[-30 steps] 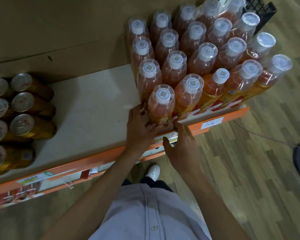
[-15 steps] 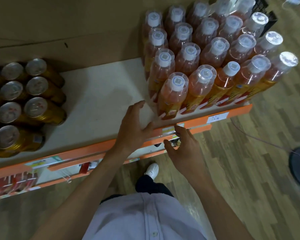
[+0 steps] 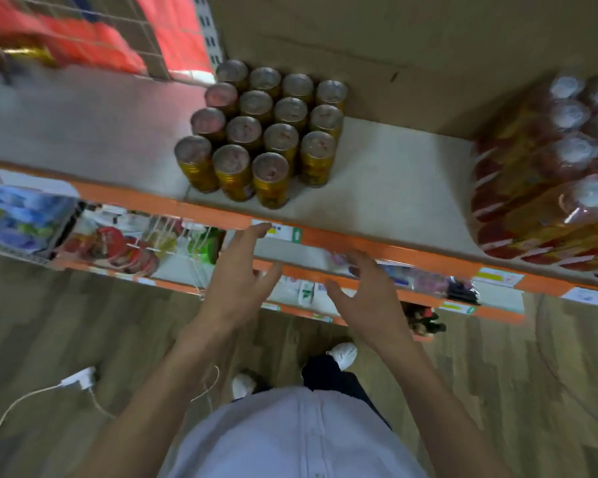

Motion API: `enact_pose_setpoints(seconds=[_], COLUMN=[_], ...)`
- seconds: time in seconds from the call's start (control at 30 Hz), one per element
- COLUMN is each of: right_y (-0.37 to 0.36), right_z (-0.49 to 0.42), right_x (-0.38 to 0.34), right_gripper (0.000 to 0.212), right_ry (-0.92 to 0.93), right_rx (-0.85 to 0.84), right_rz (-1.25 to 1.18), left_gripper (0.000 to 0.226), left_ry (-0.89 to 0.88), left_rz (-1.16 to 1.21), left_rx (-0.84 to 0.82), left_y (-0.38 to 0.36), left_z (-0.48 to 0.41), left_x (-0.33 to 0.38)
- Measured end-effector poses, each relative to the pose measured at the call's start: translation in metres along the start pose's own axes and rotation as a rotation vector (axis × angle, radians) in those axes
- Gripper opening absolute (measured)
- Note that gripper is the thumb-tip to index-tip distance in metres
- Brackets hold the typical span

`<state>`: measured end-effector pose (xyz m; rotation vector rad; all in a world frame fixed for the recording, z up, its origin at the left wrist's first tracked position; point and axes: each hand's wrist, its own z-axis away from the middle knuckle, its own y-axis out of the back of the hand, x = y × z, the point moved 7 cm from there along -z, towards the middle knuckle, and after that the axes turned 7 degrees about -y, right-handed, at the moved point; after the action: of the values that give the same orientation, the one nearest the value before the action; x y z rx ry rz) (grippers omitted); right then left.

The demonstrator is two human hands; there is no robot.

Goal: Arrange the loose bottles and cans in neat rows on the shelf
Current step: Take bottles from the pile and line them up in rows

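Before the shelf, round gold cans stand in rows.

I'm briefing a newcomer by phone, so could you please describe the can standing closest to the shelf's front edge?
On the orange-edged shelf, find the block of gold cans. The can stands at the block's front, just behind the white price label; alone among its neighbours, it sits closest to the shelf's edge.

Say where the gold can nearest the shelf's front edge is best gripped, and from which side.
Probably round the side wall of the front gold can, coming from the shelf's front edge: it stands upright, other cans crowd behind and beside it, only its front is free.
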<state>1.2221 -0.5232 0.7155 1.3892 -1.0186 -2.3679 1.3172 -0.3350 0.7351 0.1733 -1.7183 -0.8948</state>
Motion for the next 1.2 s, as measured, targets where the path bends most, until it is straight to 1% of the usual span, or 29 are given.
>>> enact_pose_setpoints(seconds=[0.13, 0.3, 0.43, 0.57, 0.67, 0.8, 0.9, 0.97, 1.03, 1.2], right_y=[-0.063, -0.144, -0.202, -0.247, -0.277, -0.319, -0.343, -0.356, -0.368, -0.409], right_z=[0.018, 0.04, 0.051, 0.046, 0.031, -0.005, -0.037, -0.058, -0.076, -0.117], right_x=[-0.059, -0.131, -0.173, -0.209, -0.232, -0.263, -0.298, -0.324, -0.355, -0.434], right_gripper=[0.058, 0.054, 0.052, 0.049, 0.055, 0.055, 0.058, 0.052, 0.046, 0.049], right_ry=[0.09, 0.173, 0.211, 0.249, 0.264, 0.277, 0.247, 0.244, 0.264, 0.382], right_rx=[-0.09, -0.207, -0.327, -0.415, -0.432, -0.478, -0.497, -0.497, -0.506, -0.513], right_rz=[0.044, 0.048, 0.097, 0.128, 0.144, 0.172, 0.132, 0.101, 0.091, 0.189], left_gripper=[0.055, 0.055, 0.061, 0.062, 0.061, 0.048, 0.054, 0.056, 0.053, 0.049], left_ry=[0.067, 0.231, 0.378, 0.448, 0.443, 0.423, 0.445, 0.454, 0.451, 0.476], left_rz=[-0.043, -0.078, -0.09, -0.067, -0.047, -0.042, -0.06, -0.074, -0.072, -0.072], left_rx=[0.102, 0.211, 0.305, 0.375, 0.41, 0.408, 0.368, 0.348, 0.373, 0.481], left_y=[0.075, 0.158, 0.204, 0.234, 0.255, 0.286, 0.314, 0.335, 0.364, 0.436], left_z=[0.05, 0.124, 0.169, 0.185, 0.174, 0.136, 0.102, 0.081, 0.058, 0.011], left_x=[-0.051, -0.113, -0.16, -0.199, -0.221, -0.255, -0.29, -0.307, -0.322, -0.365])
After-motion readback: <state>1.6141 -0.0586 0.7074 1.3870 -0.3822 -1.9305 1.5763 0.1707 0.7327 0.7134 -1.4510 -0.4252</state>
